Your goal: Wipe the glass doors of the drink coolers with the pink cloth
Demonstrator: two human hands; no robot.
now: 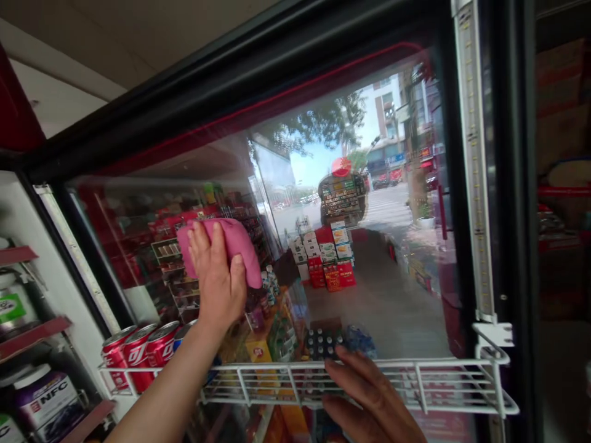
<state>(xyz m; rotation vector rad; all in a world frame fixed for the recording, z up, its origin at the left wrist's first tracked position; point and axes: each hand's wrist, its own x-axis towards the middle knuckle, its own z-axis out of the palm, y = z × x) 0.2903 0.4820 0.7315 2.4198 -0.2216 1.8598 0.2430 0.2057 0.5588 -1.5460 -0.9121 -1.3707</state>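
My left hand (217, 280) presses a folded pink cloth (244, 246) flat against the glass door (397, 307), with the palm on the cloth and fingers pointing up. Lower down, my right hand (364, 397) is in front of the white wire rack (443, 381) fixed across the door. Its fingers are stretched out and hold nothing; whether they touch the rack I cannot tell. Several red soda cans (159, 351) stand at the rack's left end, beside my left forearm, which partly hides a blue can (181, 333).
A black door frame (277, 80) surrounds the glass, with a slotted metal strip (478, 184) down its right side. Shelves at the left hold jars and a purple NFC container (48, 403). The glass mirrors a street, shop shelves and stacked boxes.
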